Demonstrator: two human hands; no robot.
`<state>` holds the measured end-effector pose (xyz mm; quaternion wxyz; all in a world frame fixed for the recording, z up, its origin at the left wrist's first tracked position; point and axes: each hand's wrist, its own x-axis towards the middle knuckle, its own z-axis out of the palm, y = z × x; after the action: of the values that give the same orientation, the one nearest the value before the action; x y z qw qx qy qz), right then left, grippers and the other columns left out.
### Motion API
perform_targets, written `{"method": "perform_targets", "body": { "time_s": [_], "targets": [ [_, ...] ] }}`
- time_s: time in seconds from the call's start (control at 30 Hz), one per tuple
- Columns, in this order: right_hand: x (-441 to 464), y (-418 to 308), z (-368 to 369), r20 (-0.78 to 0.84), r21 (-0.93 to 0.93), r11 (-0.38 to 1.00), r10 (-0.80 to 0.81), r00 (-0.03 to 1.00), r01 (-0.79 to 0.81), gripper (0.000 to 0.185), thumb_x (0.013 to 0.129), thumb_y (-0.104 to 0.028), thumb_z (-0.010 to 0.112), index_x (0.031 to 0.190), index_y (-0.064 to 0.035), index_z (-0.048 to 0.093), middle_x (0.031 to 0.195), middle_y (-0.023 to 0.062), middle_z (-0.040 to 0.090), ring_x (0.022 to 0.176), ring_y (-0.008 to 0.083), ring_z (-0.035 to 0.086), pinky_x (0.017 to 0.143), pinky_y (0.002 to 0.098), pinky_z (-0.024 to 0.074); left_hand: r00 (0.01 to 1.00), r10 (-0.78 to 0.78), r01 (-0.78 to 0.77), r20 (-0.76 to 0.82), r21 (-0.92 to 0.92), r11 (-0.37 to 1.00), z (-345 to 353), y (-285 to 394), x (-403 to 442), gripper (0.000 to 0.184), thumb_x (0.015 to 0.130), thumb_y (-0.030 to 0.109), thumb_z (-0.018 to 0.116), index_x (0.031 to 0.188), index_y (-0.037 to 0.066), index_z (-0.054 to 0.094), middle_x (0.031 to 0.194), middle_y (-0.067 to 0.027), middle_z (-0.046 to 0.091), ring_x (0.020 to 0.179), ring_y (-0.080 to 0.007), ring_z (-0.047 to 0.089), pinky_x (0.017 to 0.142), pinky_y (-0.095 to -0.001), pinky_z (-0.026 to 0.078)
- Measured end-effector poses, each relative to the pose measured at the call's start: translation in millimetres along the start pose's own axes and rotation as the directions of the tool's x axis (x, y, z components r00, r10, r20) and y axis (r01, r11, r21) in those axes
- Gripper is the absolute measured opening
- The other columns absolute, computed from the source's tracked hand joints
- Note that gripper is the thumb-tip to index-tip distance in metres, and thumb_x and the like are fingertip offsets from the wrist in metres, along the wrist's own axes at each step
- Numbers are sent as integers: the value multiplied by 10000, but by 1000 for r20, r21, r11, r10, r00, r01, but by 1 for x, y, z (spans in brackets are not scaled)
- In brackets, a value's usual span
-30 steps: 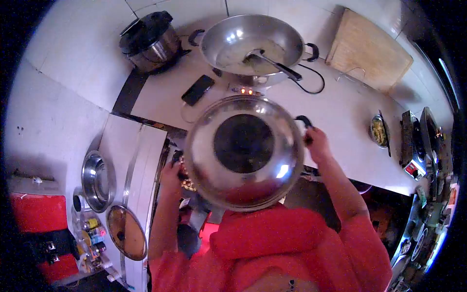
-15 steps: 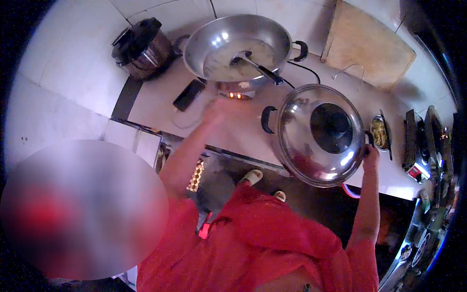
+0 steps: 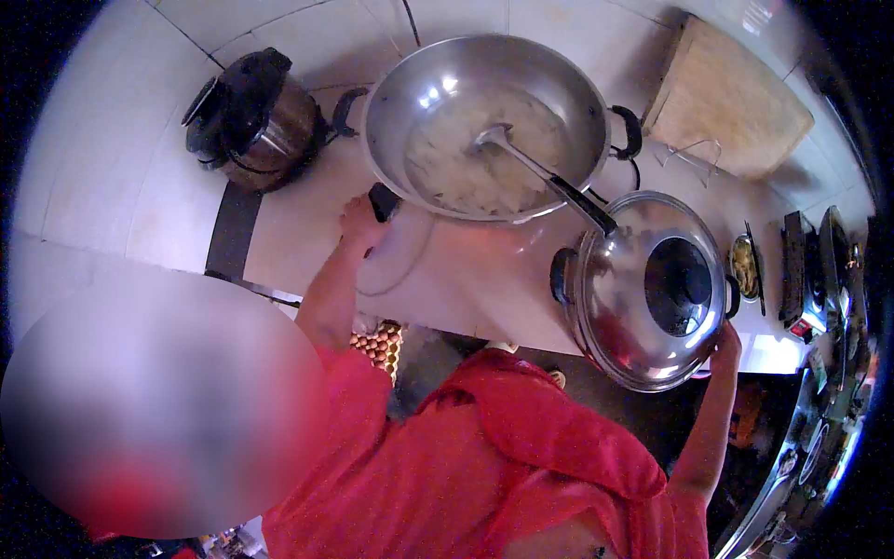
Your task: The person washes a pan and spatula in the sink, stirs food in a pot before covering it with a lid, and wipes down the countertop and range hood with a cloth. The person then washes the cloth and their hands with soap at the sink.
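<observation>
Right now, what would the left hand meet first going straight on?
Past the phone it is touching, the left hand would probably meet the pan first, though depth is unclear.

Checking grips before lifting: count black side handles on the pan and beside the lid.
4: on the pan, left pan handle and right pan handle; beside the lid, left lid handle and right lid handle, near the right hand.

A loose, creased red top (image 3: 419, 484) fills the lower middle of the frame — a thick fold (image 3: 577, 433) of red cloth slants across it. Its sleeves (image 3: 358, 396) stop well short of the bare left hand (image 3: 361, 224) and right hand (image 3: 726, 347). Pale footwear (image 3: 503, 347) shows just above the cloth, mostly hidden.
</observation>
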<state>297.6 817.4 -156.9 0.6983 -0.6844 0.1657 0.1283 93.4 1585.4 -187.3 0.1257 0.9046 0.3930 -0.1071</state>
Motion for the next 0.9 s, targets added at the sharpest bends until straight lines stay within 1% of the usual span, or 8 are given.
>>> {"method": "perform_targets", "body": {
  "time_s": [0.13, 0.27, 0.3, 0.47, 0.57, 0.6, 0.7, 0.9],
  "targets": [
    [-17, -14, 29, -87, 57, 998, 18, 996, -14, 293, 829, -273, 499, 1000, -49, 577, 807, 13, 574, 722, 127, 505, 650, 252, 377, 1000, -21, 21, 13, -14, 1000, -2, -24, 1, 924, 564, 355, 702, 1310, 75, 234, 1263, -140, 364, 1195, -301, 314, 964, -436, 290],
    [-8, -14, 18, 18, -23, 997, 71, 997, -71, 272, 823, -170, 503, 1055, -37, 556, 913, 24, 581, 811, 128, 523, 691, 247, 407, 987, -74, 73, -139, -9, 997, -5, -60, -21, 901, 564, 358, 704, 1286, 53, 258, 1285, -140, 329, 1194, -313, 303, 953, -461, 293],
    [-6, -8, 4, 162, -328, 920, -172, 972, 217, 335, 810, -50, 481, 1144, -17, 487, 993, 44, 567, 898, 122, 509, 752, 256, 406, 985, -96, 96, -143, -2, 995, -12, -61, -32, 892, 571, 359, 699, 1282, 48, 260, 1290, -142, 320, 1196, -315, 299, 951, -467, 293],
    [32, -12, -15, 17, -71, 997, 1, 1000, 0, 221, 836, -151, 469, 1027, -47, 514, 883, 31, 562, 795, 127, 513, 646, 278, 407, 954, -23, 14, -298, -32, 999, -11, -7, -101, 770, 646, 346, 660, 1261, 38, 314, 1221, -185, 396, 1136, -315, 385, 932, -457, 314],
    [70, -8, -35, 9, -404, 912, -75, 997, 72, 174, 859, -215, 454, 847, -63, 537, 715, 23, 535, 647, 126, 503, 561, 263, 392, 758, 445, -604, -476, -254, 756, 52, 33, -148, 505, 741, 207, 622, 1163, 27, 413, 1088, -161, 484, 1004, -263, 488, 831, -389, 422],
    [81, -1, -43, 48, -568, 810, -141, 989, 143, 188, 864, -223, 448, 802, -68, 535, 668, 19, 524, 599, 125, 497, 532, 257, 387, 916, 381, -354, -130, -711, 608, 58, 62, -165, 464, 764, 159, 607, 1161, 24, 410, 1056, -144, 491, 961, -236, 513, 789, -339, 450],
    [79, 0, -33, -88, -21, 1000, -6, 996, 4, 197, 871, -214, 441, 760, -68, 513, 608, 11, 499, 491, 114, 458, 441, 239, 357, 872, 487, -233, -39, -909, 345, 71, 159, -196, 361, 806, 184, 558, 1100, 2, 454, 948, -144, 539, 891, -210, 545, 750, -317, 458],
    [56, -13, -18, -67, -216, 976, -44, 997, 29, 189, 867, -206, 459, 720, -97, 503, 547, -19, 439, 444, 69, 391, 376, 216, 282, 902, 428, -242, -61, -892, 383, 79, 254, -193, 328, 854, 249, 444, 1017, -33, 484, 868, -238, 551, 853, -359, 539, 766, -403, 417]
  ]
}}
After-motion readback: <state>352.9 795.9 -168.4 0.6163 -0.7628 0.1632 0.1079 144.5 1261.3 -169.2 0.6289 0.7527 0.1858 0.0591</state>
